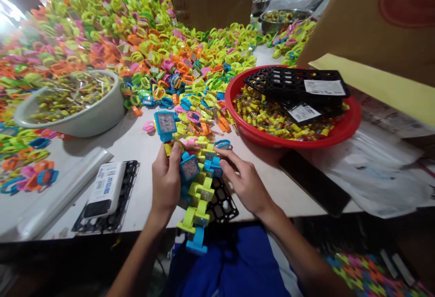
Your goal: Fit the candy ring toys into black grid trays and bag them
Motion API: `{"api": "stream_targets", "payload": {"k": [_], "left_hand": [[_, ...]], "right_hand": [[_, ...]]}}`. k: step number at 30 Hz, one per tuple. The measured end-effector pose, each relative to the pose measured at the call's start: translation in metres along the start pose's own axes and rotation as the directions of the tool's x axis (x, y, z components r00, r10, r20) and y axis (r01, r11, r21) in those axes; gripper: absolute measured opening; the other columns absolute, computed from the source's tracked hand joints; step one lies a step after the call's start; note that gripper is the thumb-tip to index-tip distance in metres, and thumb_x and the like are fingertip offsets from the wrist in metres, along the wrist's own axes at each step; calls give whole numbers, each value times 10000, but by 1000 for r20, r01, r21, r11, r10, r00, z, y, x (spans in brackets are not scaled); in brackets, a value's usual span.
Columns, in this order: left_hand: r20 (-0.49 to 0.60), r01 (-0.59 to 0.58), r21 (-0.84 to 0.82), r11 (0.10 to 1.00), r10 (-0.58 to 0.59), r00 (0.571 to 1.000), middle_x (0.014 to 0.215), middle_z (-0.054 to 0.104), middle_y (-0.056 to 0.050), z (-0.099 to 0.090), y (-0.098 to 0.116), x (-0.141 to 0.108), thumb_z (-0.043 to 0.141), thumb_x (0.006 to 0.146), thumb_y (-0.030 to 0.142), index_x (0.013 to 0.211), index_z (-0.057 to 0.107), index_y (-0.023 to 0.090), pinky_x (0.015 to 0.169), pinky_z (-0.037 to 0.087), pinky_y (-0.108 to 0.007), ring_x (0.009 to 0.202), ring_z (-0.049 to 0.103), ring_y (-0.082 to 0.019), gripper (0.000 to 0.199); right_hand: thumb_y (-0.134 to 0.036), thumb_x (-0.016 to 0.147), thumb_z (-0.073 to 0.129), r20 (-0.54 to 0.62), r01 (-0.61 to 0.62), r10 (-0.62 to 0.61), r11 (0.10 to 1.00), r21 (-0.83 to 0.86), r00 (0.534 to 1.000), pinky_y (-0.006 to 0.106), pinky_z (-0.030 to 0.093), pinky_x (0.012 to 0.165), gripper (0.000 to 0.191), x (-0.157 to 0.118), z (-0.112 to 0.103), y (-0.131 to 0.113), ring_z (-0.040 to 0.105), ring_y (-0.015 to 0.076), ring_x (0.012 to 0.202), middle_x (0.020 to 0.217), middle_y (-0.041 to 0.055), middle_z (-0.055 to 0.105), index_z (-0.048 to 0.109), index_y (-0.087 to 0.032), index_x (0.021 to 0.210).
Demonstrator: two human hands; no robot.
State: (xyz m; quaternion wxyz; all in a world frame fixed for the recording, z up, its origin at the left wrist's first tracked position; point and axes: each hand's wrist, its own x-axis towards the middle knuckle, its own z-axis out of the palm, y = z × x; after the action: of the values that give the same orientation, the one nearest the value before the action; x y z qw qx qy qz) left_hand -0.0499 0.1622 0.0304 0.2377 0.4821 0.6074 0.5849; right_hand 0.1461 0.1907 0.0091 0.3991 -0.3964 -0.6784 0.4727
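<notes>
My left hand (166, 181) is closed, thumb and fingers pinching a blue toy watch (166, 123) whose square grey face points up. Beside its thumb, another blue toy watch (190, 167) tilts over the row. A line of yellow-green toy watches (200, 190) with a few blue ones runs down between my hands, past the table edge. My right hand (247, 183) has its thumb and index finger at a small blue toy watch (213, 166) on that row's right side. A black grid tray (222, 203) shows partly beneath; the watches hide the rest.
Loose colourful toy watches (112, 30) heap across the back. A pale basin (102, 118) stands left, a red basin (258, 135) with black trays (299, 82) right. A phone (314, 181), a white device (105, 188) and a plastic roll (64, 193) lie near the front edge.
</notes>
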Motion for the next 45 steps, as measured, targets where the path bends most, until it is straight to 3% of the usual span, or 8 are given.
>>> {"api": "stream_targets", "payload": {"k": [9, 16, 21, 27, 31, 37, 41, 45], "left_hand": [[62, 1, -31, 1000, 1, 998, 1007, 758, -34, 1, 2, -1, 580, 1086, 582, 1040, 701, 218, 847, 531, -285, 938, 706, -205, 386], [-81, 10, -348, 938, -40, 996, 1032, 771, -18, -2, 6, 3, 704, 1030, 501, 1094, 744, 226, 912, 569, -271, 942, 730, -185, 285], [-107, -33, -430, 902, -15, 994, 940, 748, -22, -11, 33, -13, 682, 1043, 428, 975, 736, 218, 953, 575, -285, 976, 734, -196, 227], [170, -17, -146, 989, 42, 985, 1225, 791, -40, -13, 63, -63, 664, 1070, 455, 1188, 810, 322, 1026, 598, -328, 1198, 727, -249, 230], [317, -49, -50, 998, 62, 946, 1418, 743, -25, -12, 57, -79, 618, 1092, 459, 1339, 784, 392, 1120, 580, -357, 1343, 683, -268, 305], [128, 4, -80, 997, 6, 992, 1114, 817, -11, -19, 58, -85, 658, 1065, 524, 1175, 836, 360, 867, 623, -246, 1043, 762, -191, 266], [-37, 49, -199, 979, -57, 998, 791, 691, 25, -22, 55, -85, 725, 1034, 496, 1106, 810, 306, 662, 534, -203, 697, 616, -110, 220], [-70, 93, -224, 970, -111, 991, 774, 616, 37, -26, 38, -81, 718, 1043, 467, 1116, 768, 262, 662, 470, -218, 676, 525, -104, 222]], "right_hand": [[-517, 1121, 522, 107, -33, 27, 998, 54, 994, 513, 385, 1325, 559, -5, -5, -2, 524, 298, 1566, 1622, 53, 607, 593, -243, 1604], [-441, 1085, 609, 2, -54, 55, 987, 150, 999, 421, 581, 1108, 449, -12, -5, 7, 720, 270, 1285, 1453, 117, 725, 658, -216, 1471], [-324, 1115, 577, -209, 120, -117, 993, -1, 971, 364, 569, 1035, 252, -34, -7, -23, 679, 236, 1237, 1327, 71, 711, 706, -278, 1326], [-353, 1097, 665, 72, 75, -87, 985, 156, 994, 318, 612, 892, 309, -60, -8, -67, 704, 193, 1004, 1287, 11, 730, 701, -410, 1398], [-426, 1046, 748, 35, -6, -3, 967, 256, 999, 340, 639, 848, 323, -73, -1, -58, 712, 201, 910, 1236, 22, 761, 727, -413, 1368], [-523, 1035, 741, 5, -161, 171, 916, 369, 985, 322, 632, 844, 297, -96, -6, -44, 718, 227, 988, 1113, 45, 721, 716, -342, 1268], [-530, 1008, 757, -42, -202, 276, 791, 578, 960, 305, 639, 673, 370, -91, -16, -32, 697, 195, 797, 1067, 47, 691, 666, -311, 1292], [-500, 939, 817, -147, -277, 407, 803, 527, 902, 368, 684, 737, 571, -83, -28, -1, 755, 239, 876, 1092, 59, 733, 577, -303, 1418]]}}
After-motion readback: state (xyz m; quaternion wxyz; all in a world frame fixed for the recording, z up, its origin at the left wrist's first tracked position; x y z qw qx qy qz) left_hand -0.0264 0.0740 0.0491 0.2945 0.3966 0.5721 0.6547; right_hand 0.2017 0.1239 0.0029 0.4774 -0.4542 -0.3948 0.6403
